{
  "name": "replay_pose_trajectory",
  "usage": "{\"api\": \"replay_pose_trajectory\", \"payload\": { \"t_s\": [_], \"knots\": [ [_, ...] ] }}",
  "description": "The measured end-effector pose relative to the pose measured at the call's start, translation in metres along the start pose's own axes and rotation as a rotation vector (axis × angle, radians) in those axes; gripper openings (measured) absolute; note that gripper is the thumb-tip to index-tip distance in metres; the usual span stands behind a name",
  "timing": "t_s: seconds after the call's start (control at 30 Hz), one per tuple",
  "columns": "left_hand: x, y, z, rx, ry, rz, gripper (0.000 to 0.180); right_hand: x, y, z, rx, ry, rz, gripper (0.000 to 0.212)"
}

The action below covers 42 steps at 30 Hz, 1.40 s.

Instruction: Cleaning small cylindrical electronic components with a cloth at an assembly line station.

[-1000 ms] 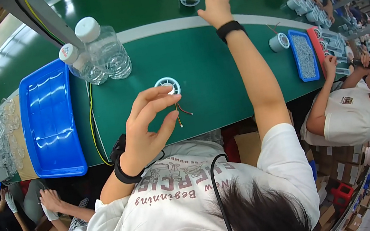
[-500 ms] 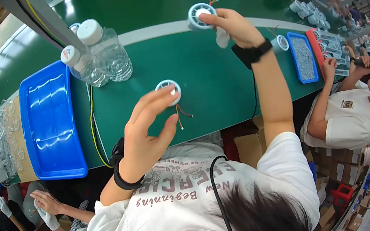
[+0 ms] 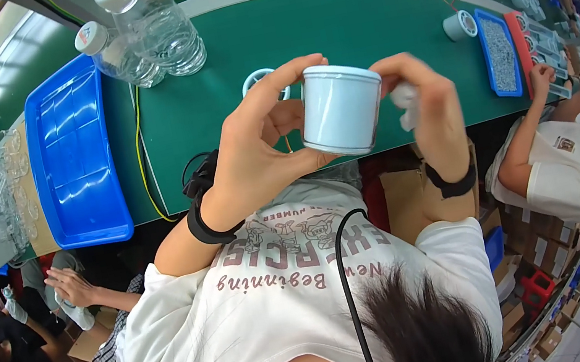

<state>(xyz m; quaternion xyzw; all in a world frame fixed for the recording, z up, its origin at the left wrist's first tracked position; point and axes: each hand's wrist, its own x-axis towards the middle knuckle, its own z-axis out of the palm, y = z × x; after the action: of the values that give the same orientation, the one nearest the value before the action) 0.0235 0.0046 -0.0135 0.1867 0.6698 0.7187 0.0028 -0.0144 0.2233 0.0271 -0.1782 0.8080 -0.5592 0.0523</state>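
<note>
My left hand (image 3: 257,128) grips a glossy pale-blue cylindrical housing (image 3: 341,111) by its left side, thumb below and fingers above. The housing is tilted, its smooth wall in view and its ends hidden. At its right my right hand (image 3: 436,105), a little blurred, has curled fingers with the tips by the upper rim. A crumpled white wad (image 3: 406,102), cloth or tissue, is tucked in those fingers. Behind my left fingers a round part with a spoked pale-blue ring (image 3: 263,81) sits on the green table (image 3: 235,43), partly covered; a bit of orange wire shows below.
Two clear bottles (image 3: 158,29) and a blue tray (image 3: 74,165) are on the left, with a yellow-green cable (image 3: 140,145) between tray and work area. Rightward are another wired housing (image 3: 459,25), a blue tray of small pieces (image 3: 499,55) and a co-worker's arm (image 3: 521,125).
My right hand has brought the housing from the far side of the table toward me. My left hand has left the round part and taken hold of the housing. The view has shifted.
</note>
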Motion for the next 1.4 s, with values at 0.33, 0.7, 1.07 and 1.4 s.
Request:
{"api": "replay_pose_trajectory", "payload": {
  "t_s": [0.33, 0.7, 1.07, 1.4],
  "knots": [
    [-0.001, 0.005, 0.005, -0.429, 0.047, -0.143, 0.087, -0.016, -0.011, 0.013, -0.283, -0.001, -0.315, 0.089],
    [-0.004, 0.004, -0.011, 0.099, -0.014, 0.186, 0.098, -0.011, 0.018, 0.021, 0.110, -0.143, -0.097, 0.077],
    [0.000, 0.011, -0.003, 0.394, 0.066, 0.478, 0.123, -0.006, 0.030, 0.020, 0.119, -0.171, 0.160, 0.058],
    [0.002, -0.001, 0.005, 0.734, -0.029, 0.544, 0.081, -0.014, 0.032, 0.004, 0.227, -0.135, 0.095, 0.068]
  ]
}}
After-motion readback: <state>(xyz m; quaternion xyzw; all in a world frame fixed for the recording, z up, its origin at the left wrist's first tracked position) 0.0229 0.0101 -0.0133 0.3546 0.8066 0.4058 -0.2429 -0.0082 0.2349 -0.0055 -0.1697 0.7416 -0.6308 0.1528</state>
